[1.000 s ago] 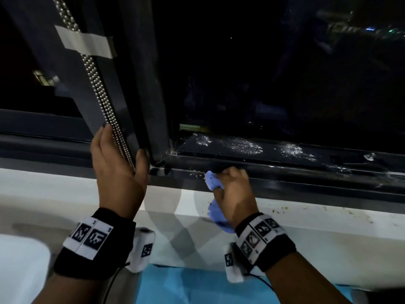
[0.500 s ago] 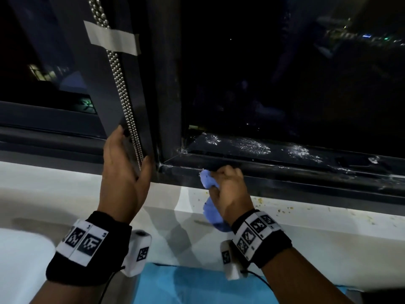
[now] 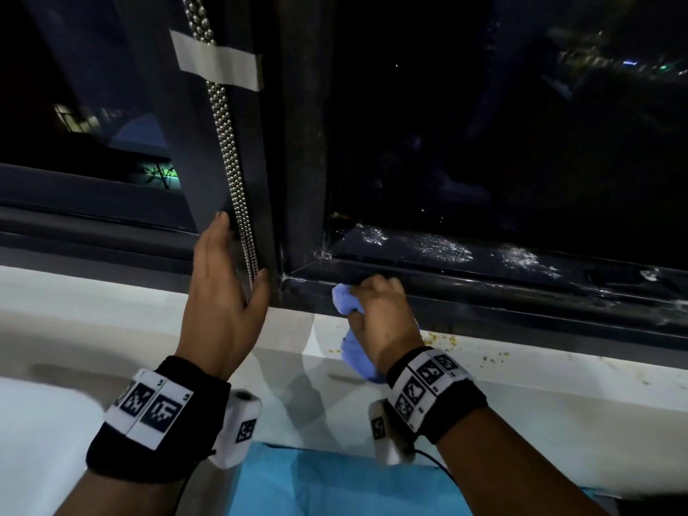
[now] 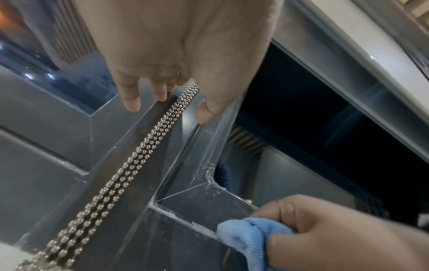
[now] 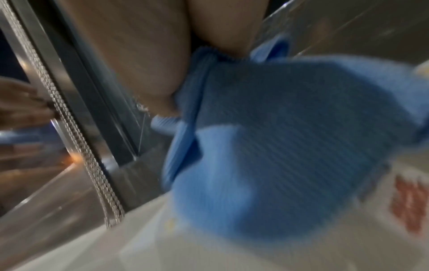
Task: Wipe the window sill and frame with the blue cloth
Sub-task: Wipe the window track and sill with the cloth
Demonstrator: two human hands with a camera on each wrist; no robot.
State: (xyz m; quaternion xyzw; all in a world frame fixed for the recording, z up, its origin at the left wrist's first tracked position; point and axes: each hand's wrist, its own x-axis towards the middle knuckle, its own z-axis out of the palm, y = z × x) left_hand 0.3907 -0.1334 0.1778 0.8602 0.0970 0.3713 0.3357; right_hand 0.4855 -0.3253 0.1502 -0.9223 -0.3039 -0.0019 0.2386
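The blue cloth (image 3: 346, 297) was bunched up in the right hand (image 3: 383, 318), w/ fingers curled round it. Its top end poked out by the thumb and pressed on the dark window frame (image 3: 484, 292), just right of the corner where the upright bar meets the bottom rail. The rest of the cloth hung down under the hand, over the white window sill (image 3: 521, 385).

The left hand (image 3: 223, 292) was just beside, to the left, not touching the cloth. Its fingers were straight and spread, resting on the upright bar, w/ the bead chain (image 3: 234, 173) running down btwn fingers and thumb.

Head view showed both hands close together, plus yellow crumbs (image 3: 443, 340) on the sill right of the cloth, white smears (image 3: 443, 249) on the ledge behind the frame, and grey tape (image 3: 219, 65) over the chain. Left wrist view showed the fingertips (image 4: 132, 102) touching the bar, and white dust in the frame corner. Right wrist view was blurry; it showed mostly the cloth's ribbed weave.

Both wrists were bent up twd the window.
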